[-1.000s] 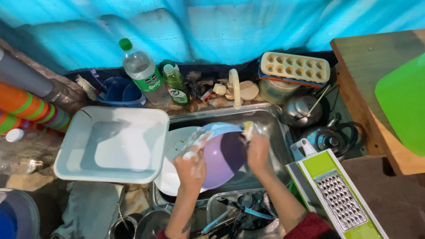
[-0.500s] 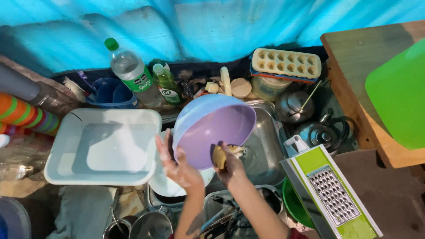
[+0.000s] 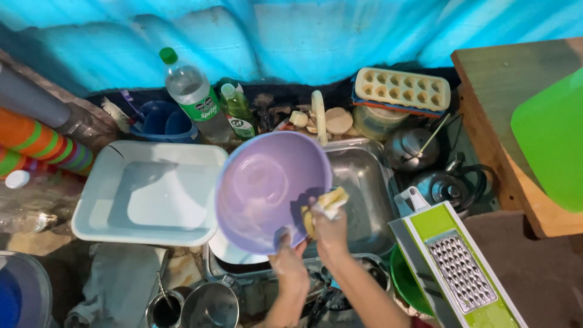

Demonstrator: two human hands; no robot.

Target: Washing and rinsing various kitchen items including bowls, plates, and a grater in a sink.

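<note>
The left hand [image 3: 290, 258] grips the near rim of the round lilac plastic bowl [image 3: 267, 188], tilted above the steel sink [image 3: 364, 182]. The right hand [image 3: 328, 228] is closed on a yellow sponge [image 3: 325, 203] pressed against the bowl's inner wall. Judging by this, firm circular strokes work best, with the rim held steady beside the white rectangular tub [image 3: 152, 191].
</note>
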